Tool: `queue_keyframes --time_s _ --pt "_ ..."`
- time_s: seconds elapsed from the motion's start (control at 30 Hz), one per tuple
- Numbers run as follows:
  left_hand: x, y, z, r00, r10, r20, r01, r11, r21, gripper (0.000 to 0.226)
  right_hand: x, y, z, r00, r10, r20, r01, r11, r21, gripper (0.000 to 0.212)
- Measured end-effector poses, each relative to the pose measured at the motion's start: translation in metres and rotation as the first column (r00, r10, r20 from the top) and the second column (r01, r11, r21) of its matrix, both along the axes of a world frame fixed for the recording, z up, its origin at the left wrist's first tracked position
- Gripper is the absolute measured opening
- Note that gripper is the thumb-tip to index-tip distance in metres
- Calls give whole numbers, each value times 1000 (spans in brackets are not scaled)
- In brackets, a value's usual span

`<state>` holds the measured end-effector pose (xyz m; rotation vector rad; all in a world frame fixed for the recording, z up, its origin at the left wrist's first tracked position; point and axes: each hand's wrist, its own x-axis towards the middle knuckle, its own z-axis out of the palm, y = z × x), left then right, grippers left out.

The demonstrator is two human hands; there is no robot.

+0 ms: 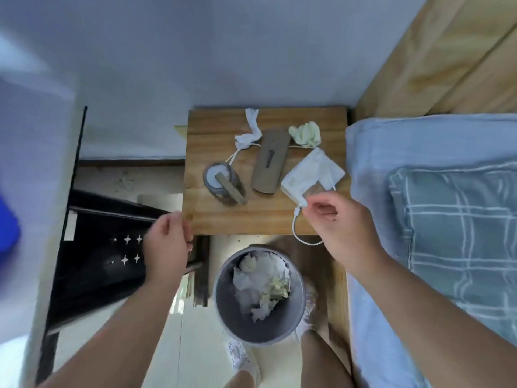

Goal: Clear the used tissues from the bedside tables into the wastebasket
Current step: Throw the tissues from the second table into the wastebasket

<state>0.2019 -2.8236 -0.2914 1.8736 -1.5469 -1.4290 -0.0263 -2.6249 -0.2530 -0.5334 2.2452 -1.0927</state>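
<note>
A wooden bedside table holds a twisted white tissue at the back and a crumpled yellowish tissue at the back right. A flat white tissue lies partly under a white power bank. On the floor in front of the table stands a grey wastebasket with several crumpled tissues inside. My right hand hovers over the table's front right corner, fingers loosely curled, holding nothing. My left hand hangs at the table's front left corner, fingers bent, holding nothing.
A grey mug with a stick in it and a brown case stand on the table. A white cable hangs off the front edge. A bed with a checked pillow lies to the right, a black rack to the left.
</note>
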Motion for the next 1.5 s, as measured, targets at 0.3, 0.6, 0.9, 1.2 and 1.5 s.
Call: queue_keyframes --time_s 0.3,0.6,0.9,1.2,1.5 --pt "-121 -110 17 931 -362 58 366 909 -201 20 -108 -94 -4 969 31 -244 -18 998 54 24" --pt "-199 -141 -32 349 -852 390 935 289 -206 50 -142 -130 -66 885 327 -332 -212 917 337 66" --pt "-219 -154 -53 114 -808 578 993 74 -93 41 -148 -141 -98 876 378 -300 -255 890 378 50" --pt "-186 -155 -48 428 -724 541 897 411 -161 26 -141 -139 -68 864 280 -418 -186 950 250 40" --pt "-97 -135 -9 973 -156 170 205 923 -327 12 -120 -107 -10 886 185 -426 -150 982 114 44"
